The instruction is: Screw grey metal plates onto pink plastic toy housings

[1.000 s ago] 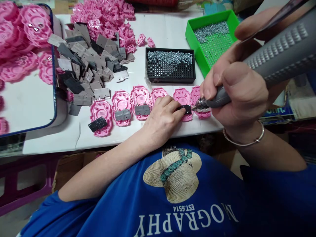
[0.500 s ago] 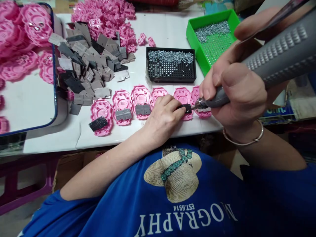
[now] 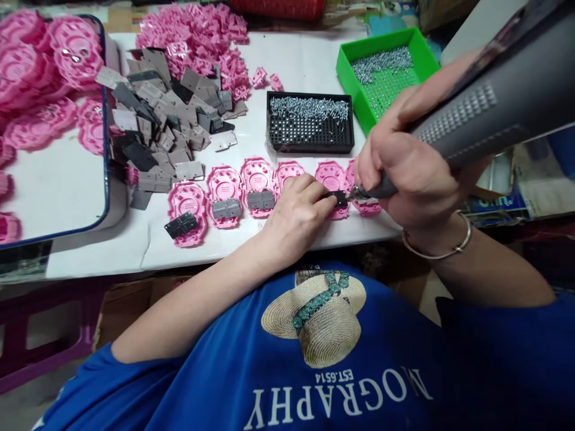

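Right hand [image 3: 406,161] fingers are wrapped firmly around a gray power screwdriver [image 3: 471,123], whose body runs out toward the upper right of the frame and whose metal tip points down-left at the right end of a small black plate [image 3: 340,198]. The tip looks to be at the plate, though whether it truly touches cannot be told. The plate lies just left of and below the right hand's fingers, over the lower part of a pink plastic shell [image 3: 330,173], the fifth from the left in a row of six right of center. The left hand [image 3: 299,209] rests over the fourth shell, fingers bent and together, its fingertips at the plate's left end; whether they pinch it or only press it cannot be told. Above the hands, a black perforated tray [image 3: 311,143] and a green tray [image 3: 353,99] hold small screws. Compared with the earlier frames, the right hand and the screwdriver's grip have shifted left, and the tool's gray body fills more of the upper right corner. The left hand and the plate stay almost where they were, while the trays appear slightly lower in the view.
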`<control>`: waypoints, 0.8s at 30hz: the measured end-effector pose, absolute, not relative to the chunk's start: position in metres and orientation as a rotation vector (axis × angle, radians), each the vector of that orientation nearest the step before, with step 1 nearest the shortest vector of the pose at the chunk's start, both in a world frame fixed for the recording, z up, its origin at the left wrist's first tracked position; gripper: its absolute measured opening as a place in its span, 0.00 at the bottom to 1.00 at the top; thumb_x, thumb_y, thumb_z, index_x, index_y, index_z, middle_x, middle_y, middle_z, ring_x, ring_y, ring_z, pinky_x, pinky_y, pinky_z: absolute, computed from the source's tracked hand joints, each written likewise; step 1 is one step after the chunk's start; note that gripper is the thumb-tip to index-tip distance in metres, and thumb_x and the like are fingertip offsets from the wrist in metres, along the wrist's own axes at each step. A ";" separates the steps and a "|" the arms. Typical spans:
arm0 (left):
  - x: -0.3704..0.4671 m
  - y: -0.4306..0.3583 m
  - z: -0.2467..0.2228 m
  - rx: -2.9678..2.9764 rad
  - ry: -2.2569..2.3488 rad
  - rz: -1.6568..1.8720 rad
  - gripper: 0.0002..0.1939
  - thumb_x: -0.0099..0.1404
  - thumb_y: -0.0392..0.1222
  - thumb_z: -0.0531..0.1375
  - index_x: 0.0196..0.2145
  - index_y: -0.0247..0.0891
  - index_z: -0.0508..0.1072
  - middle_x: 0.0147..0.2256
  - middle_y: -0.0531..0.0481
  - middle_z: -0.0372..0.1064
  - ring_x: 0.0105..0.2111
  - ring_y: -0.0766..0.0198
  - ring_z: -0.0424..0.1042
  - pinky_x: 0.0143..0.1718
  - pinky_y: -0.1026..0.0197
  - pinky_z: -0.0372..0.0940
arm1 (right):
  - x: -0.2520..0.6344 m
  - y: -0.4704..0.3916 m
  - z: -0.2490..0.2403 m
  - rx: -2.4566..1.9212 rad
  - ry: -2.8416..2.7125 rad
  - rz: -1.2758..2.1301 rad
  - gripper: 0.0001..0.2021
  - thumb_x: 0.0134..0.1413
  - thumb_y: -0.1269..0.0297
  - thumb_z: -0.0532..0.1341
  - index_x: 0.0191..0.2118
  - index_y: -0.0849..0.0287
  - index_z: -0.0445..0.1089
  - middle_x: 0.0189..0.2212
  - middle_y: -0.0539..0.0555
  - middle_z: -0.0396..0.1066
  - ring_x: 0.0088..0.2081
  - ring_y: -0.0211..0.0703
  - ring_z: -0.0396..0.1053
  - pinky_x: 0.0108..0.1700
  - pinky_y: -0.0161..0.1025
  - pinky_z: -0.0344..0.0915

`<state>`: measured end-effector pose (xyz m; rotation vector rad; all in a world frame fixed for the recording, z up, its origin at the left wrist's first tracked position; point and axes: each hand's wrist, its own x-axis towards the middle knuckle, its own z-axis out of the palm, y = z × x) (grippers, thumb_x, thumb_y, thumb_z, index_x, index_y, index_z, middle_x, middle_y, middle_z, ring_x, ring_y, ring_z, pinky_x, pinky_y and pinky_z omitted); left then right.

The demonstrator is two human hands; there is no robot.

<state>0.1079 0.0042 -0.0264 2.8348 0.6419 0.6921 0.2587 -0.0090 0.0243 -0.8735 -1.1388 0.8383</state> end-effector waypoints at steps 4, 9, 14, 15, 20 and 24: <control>0.108 0.003 -0.027 2.857 0.642 0.702 0.12 0.72 0.39 0.53 0.38 0.34 0.76 0.38 0.42 0.73 0.38 0.58 0.64 0.40 0.55 0.61 | 0.262 -0.005 0.021 -0.696 -1.196 0.687 0.12 0.45 0.65 0.67 0.38 0.46 0.71 0.24 0.46 0.63 0.21 0.32 0.61 0.23 0.36 0.61; 0.108 0.004 -0.028 2.897 0.633 0.740 0.12 0.72 0.38 0.52 0.38 0.34 0.75 0.39 0.42 0.73 0.39 0.58 0.64 0.41 0.55 0.60 | 0.266 -0.008 0.034 -0.702 -1.263 0.685 0.15 0.45 0.61 0.67 0.41 0.46 0.69 0.20 0.43 0.60 0.17 0.30 0.56 0.18 0.32 0.54; 0.105 0.003 -0.025 2.951 0.613 0.754 0.09 0.71 0.37 0.54 0.40 0.35 0.75 0.40 0.43 0.74 0.39 0.57 0.65 0.39 0.54 0.61 | 0.283 -0.011 0.061 -0.759 -1.203 0.525 0.12 0.44 0.65 0.67 0.37 0.53 0.70 0.20 0.44 0.59 0.17 0.31 0.58 0.16 0.34 0.54; 0.104 0.003 -0.023 2.961 0.609 0.768 0.09 0.71 0.36 0.54 0.41 0.35 0.74 0.40 0.43 0.74 0.39 0.57 0.65 0.38 0.54 0.61 | 0.292 -0.010 0.065 -0.774 -1.190 0.424 0.11 0.43 0.65 0.66 0.37 0.53 0.70 0.20 0.45 0.57 0.17 0.32 0.58 0.16 0.35 0.53; 0.103 0.004 -0.019 3.018 0.583 0.825 0.09 0.69 0.35 0.55 0.43 0.36 0.74 0.42 0.43 0.75 0.39 0.55 0.68 0.37 0.53 0.61 | 0.355 -0.003 0.068 -0.851 -1.116 0.028 0.11 0.45 0.68 0.64 0.38 0.53 0.69 0.29 0.46 0.67 0.17 0.31 0.59 0.17 0.35 0.53; 0.105 0.005 -0.017 3.035 0.561 0.823 0.09 0.69 0.34 0.55 0.43 0.35 0.74 0.41 0.44 0.75 0.38 0.55 0.69 0.37 0.53 0.63 | 0.395 0.001 0.053 -0.961 -1.025 -0.064 0.14 0.43 0.68 0.66 0.38 0.53 0.66 0.34 0.45 0.70 0.17 0.29 0.60 0.18 0.34 0.54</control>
